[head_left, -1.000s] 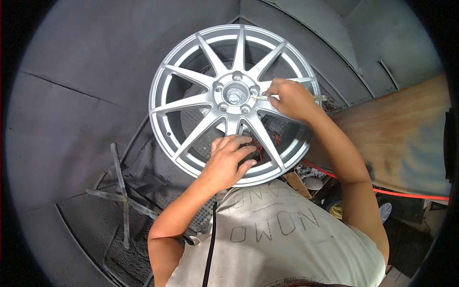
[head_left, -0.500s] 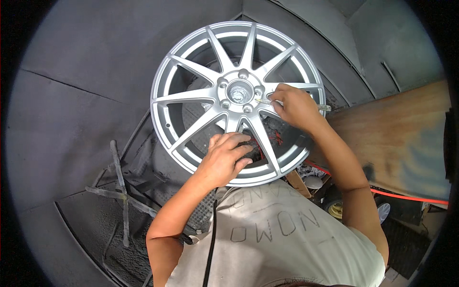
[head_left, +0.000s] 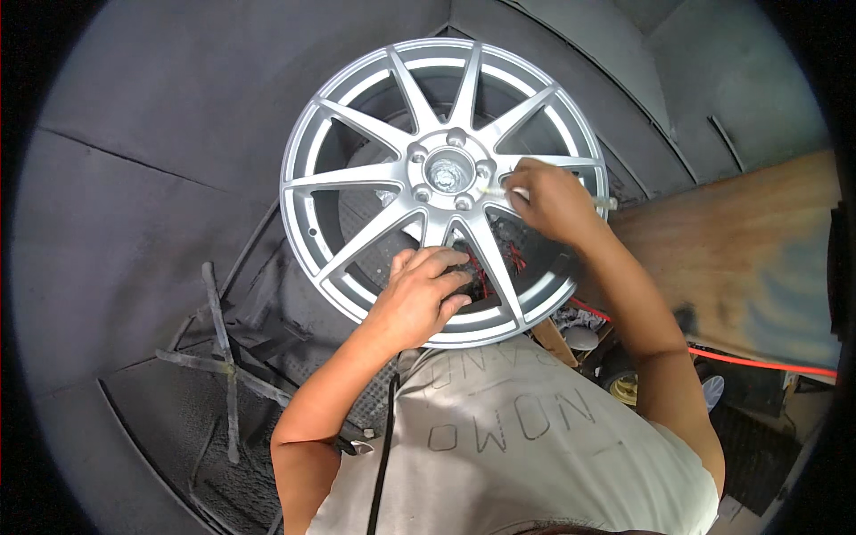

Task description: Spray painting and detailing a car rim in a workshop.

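Observation:
A silver multi-spoke car wheel rim (head_left: 482,259) lies face up in front of me, with bolt holes around its round centre bore. My right hand (head_left: 555,203) is closed in a pinch over the right side of the rim. Between its fingers is a slim, pale, brush-like tool (head_left: 610,204), blurred, so its exact kind does not show. The tool's light tip points at the hub beside the lower right bolt holes. My left hand (head_left: 421,290) rests over the near spokes and edge of the rim, fingers apart and slightly bent, gripping nothing.
Under the rim are a dark round support and red strands (head_left: 516,259). A dark metal stand (head_left: 230,367) is at lower left. To the right are a brown stained panel (head_left: 731,250), a red hose (head_left: 767,364) and a gold wheel (head_left: 624,388). Grey walls surround the spot.
The tool in my right hand is now blurred, with its tip still by the hub. My left hand keeps its place on the rim.

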Demonstrator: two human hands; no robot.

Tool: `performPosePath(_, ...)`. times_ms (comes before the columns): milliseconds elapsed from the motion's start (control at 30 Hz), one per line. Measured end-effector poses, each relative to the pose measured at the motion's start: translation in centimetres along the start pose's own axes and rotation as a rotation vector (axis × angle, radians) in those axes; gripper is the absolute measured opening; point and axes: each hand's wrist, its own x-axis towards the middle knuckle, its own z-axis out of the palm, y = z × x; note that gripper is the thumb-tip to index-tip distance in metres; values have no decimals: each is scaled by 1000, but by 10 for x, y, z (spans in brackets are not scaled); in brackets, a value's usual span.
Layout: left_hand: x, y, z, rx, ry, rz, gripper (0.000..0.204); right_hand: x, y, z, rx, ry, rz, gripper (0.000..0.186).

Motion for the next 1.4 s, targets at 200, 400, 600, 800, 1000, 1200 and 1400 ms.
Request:
performPosePath(200, 2, -2, 1, 2, 16, 8, 28, -2, 3, 8, 36, -39, -33, 12)
performPosePath(400, 0, -3, 0, 12, 7, 0, 28, 1, 10, 9, -4, 30, 5, 15)
performPosePath(600, 0, -3, -1, 30, 14, -4, 29, -2, 10, 9, 37, 18, -46, 12)
performPosePath(800, 0, -3, 1, 36, 8, -22, 29, 0, 13, 5, 40, 50, -31, 12)
performPosePath(1000, -1, -4, 1, 28, 10, -40, 26, -1, 15, 7, 82, 62, -39, 13)
performPosePath(1200, 1, -3, 2, 28, 5, -38, 28, -2, 12, 10, 56, 27, 12, 14)
performPosePath(1400, 3, -4, -3, 10, -4, -46, 29, -7, 18, -4, 172, 65, -57, 14)
